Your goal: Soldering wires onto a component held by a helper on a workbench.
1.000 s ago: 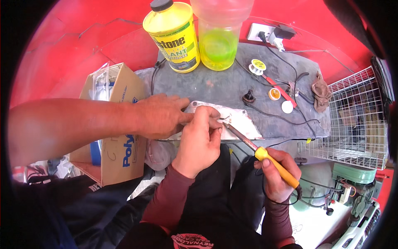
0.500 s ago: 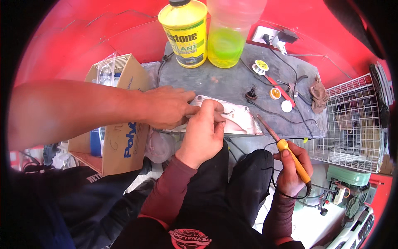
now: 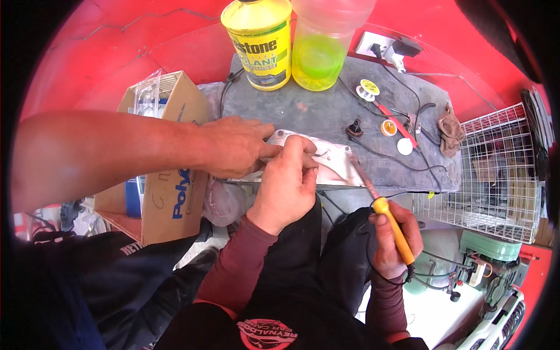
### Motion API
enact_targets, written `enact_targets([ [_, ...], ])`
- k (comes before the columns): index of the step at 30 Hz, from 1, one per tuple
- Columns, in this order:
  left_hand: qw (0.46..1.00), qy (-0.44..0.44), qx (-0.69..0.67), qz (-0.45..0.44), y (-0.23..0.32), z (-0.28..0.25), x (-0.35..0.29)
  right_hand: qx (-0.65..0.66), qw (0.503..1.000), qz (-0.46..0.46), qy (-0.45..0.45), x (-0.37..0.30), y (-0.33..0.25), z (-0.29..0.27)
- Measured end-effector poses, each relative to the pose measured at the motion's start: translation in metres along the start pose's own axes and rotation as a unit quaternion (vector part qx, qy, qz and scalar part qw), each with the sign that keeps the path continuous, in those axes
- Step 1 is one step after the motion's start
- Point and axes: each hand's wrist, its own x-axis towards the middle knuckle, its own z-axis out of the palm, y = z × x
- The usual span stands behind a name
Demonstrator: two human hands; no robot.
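My right hand (image 3: 395,245) grips the yellow handle of a soldering iron (image 3: 401,236). Its dark tip points up and left over the right end of a white moulded part (image 3: 335,166) lying along the table's near edge. My left hand (image 3: 284,189) is closed in a pinch above that part's middle. A thin wire end (image 3: 321,154) shows beside its fingertips, but what they pinch is hidden. From the left, a co-worker's hand (image 3: 236,149) reaches in and rests at the white part's left side, its fingers partly behind my left hand.
On the grey table (image 3: 303,111) stand a yellow coolant jug (image 3: 262,52) and a clear container of green liquid (image 3: 318,64). Solder spool (image 3: 367,90), small amber tin (image 3: 388,127), black bulb socket (image 3: 353,128) and cables lie rightward. A cardboard box (image 3: 189,134) sits left, a wire rack (image 3: 493,169) right.
My right hand has moved left and slightly down, bringing the soldering iron's tip over the white part's right end. My left hand and the co-worker's hand have barely moved.
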Motion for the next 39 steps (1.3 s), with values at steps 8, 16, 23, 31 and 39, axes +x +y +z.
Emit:
enact_targets([
  [8, 1.000, -0.006, -0.003, -0.008, 0.001, -0.001, 0.000, 0.070, 0.997, 0.025, 0.009, 0.003, 0.002, -0.006],
  [16, 1.000, -0.010, 0.021, 0.008, 0.004, -0.001, -0.002, 0.156, 0.987, 0.022, 0.018, 0.011, 0.006, -0.008],
  [23, 0.996, -0.048, 0.069, 0.016, 0.012, -0.006, 0.006, 0.165, 0.985, 0.039, -0.010, 0.003, 0.019, 0.008],
  [31, 0.997, -0.048, 0.065, 0.009, 0.009, -0.006, 0.006, 0.157, 0.986, 0.047, -0.019, 0.002, 0.018, 0.010],
  [39, 0.995, -0.057, 0.076, 0.008, 0.009, -0.007, 0.008, 0.112, 0.990, 0.080, 0.002, 0.010, 0.014, 0.009],
])
